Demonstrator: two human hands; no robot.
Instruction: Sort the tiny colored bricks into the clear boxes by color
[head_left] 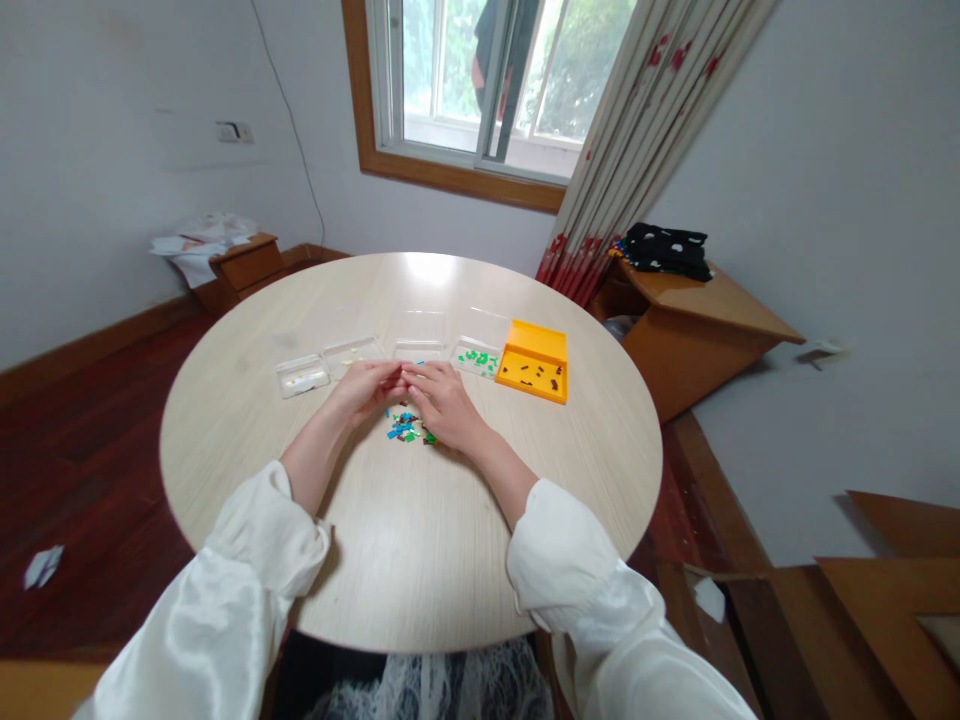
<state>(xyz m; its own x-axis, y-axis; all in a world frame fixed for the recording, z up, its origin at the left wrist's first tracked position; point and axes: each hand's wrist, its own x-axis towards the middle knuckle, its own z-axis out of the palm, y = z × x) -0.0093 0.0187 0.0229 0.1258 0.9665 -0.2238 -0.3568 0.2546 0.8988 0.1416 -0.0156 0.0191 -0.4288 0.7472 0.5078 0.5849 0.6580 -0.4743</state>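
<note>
My left hand (pixel 370 388) and my right hand (pixel 442 402) meet at the fingertips above the middle of the table, fingers bent together. Whatever is between them is too small or hidden to name. Just under and in front of them lies a loose pile of small building bricks (pixel 405 428) in blue, green, brown and pale colours; my right hand covers part of it. Behind the hands, a clear box (pixel 418 350) is partly hidden by my fingers. To its right, another clear box (pixel 456 352) holds green pieces (pixel 478 359), beside an orange open box (pixel 534 338) with dark brown pieces (pixel 554 383).
At the left, a small clear box (pixel 281 380) and another clear box (pixel 375 346) hold a few pale pieces. All stand on the round wooden table (pixel 405 560). A wooden cabinet (pixel 675 330) with dark folded cloth (pixel 667 250) is beyond its right edge.
</note>
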